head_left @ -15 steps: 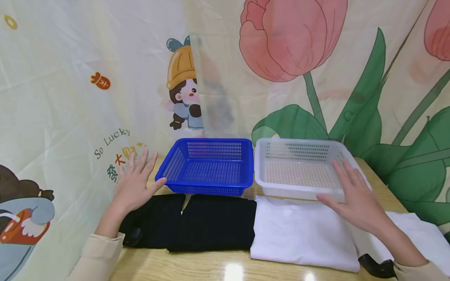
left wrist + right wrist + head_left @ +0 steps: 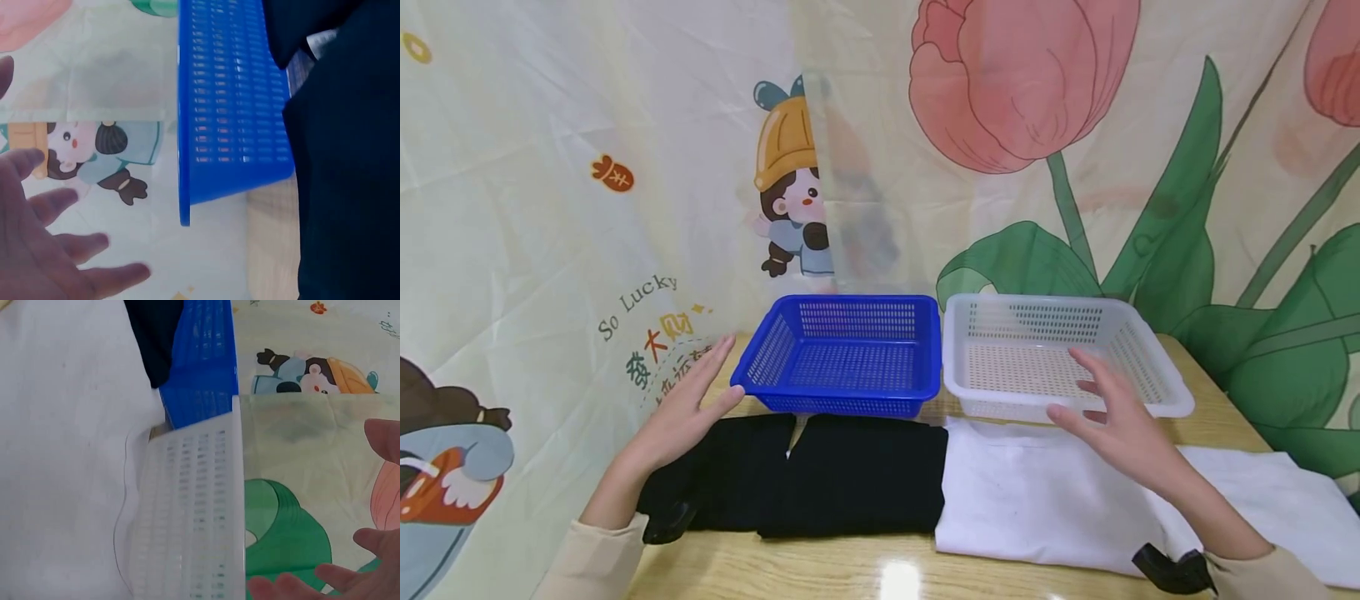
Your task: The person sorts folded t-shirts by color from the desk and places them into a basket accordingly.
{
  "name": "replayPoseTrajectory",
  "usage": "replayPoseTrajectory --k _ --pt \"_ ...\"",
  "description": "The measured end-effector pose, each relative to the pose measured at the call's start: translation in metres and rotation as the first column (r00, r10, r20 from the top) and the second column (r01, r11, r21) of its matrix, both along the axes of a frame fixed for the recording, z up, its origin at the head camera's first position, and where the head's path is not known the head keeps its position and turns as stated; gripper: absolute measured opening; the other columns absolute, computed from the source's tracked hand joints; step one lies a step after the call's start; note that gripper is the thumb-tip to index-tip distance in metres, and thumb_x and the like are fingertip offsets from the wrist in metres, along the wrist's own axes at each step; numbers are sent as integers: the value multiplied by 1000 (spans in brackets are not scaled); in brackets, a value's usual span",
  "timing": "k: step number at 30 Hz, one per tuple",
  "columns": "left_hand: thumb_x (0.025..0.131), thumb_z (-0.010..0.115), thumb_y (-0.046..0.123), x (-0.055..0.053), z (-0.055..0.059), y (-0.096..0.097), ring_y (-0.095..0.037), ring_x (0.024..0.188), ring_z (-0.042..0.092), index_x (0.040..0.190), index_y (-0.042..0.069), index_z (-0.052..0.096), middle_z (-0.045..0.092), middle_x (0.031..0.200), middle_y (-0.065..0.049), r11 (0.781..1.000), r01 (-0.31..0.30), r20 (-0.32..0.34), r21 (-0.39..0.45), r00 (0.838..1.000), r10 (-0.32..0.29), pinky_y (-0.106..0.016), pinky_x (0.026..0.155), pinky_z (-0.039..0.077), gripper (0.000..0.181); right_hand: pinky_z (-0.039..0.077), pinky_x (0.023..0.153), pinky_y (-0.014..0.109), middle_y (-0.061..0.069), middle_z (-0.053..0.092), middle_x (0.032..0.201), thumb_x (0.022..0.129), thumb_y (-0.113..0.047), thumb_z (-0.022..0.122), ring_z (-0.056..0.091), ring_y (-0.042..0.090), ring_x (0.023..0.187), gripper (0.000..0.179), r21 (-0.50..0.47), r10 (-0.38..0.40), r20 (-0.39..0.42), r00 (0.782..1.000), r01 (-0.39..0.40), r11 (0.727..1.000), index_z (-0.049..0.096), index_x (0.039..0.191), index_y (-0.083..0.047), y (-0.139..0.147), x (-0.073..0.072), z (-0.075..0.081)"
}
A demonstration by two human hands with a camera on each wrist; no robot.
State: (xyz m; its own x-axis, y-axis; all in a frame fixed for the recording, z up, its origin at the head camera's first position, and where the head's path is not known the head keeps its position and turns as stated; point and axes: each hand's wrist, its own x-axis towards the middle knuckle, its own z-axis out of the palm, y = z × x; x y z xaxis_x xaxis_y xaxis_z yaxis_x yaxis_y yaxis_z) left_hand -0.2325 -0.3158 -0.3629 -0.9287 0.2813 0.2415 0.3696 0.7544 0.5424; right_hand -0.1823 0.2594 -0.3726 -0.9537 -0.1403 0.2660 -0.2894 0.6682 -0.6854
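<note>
My left hand (image 2: 679, 417) holds nothing, its fingers extended above a folded black garment (image 2: 722, 479) and near the left end of a blue basket (image 2: 835, 402). In the left wrist view its fingers (image 2: 81, 248) are spread apart beside that basket. My right hand (image 2: 1123, 429) is also empty, fingers slightly bent, and overlaps the front rim of a white basket (image 2: 1000, 404) in the head view. Below it lies a folded white garment (image 2: 1022, 500). A second folded black garment (image 2: 857, 479) sits between the first black one and the white one.
Another white garment (image 2: 1285, 500) lies at the far right, partly behind my right forearm. Both baskets are empty and stand side by side at the back of the wooden table (image 2: 790, 567). A printed curtain (image 2: 880, 167) hangs right behind them.
My right hand has moved left and turned edge-on, its fingers now bent a little. My left hand has turned edge-on too and shifted slightly left and down. Baskets and garments have stayed put.
</note>
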Motion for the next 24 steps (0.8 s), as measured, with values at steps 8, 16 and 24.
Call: replayPoseTrajectory --k 8,16,24 --pt "114 48 32 7 -8 1 -50 157 25 171 30 20 23 176 -11 964 103 148 244 979 -142 -82 113 27 64 53 101 66 29 26 168 107 -34 66 47 54 142 83 -222 102 213 972 -54 974 17 170 -11 -19 2 -5" --pt "116 40 30 12 -24 0 -50 154 28 168 18 30 23 174 -18 899 140 290 415 916 -276 -67 114 41 54 59 102 46 26 23 170 108 -28 64 44 49 146 76 -504 291 347 892 -85 860 20 168 -13 -40 2 -15" --pt "117 37 33 12 -45 7 -56 155 20 169 15 22 15 174 -23 843 89 438 531 823 -363 -59 112 48 57 57 103 52 29 20 170 109 -27 60 48 45 143 77 -652 419 408 811 -62 755 15 168 -9 -64 1 -28"
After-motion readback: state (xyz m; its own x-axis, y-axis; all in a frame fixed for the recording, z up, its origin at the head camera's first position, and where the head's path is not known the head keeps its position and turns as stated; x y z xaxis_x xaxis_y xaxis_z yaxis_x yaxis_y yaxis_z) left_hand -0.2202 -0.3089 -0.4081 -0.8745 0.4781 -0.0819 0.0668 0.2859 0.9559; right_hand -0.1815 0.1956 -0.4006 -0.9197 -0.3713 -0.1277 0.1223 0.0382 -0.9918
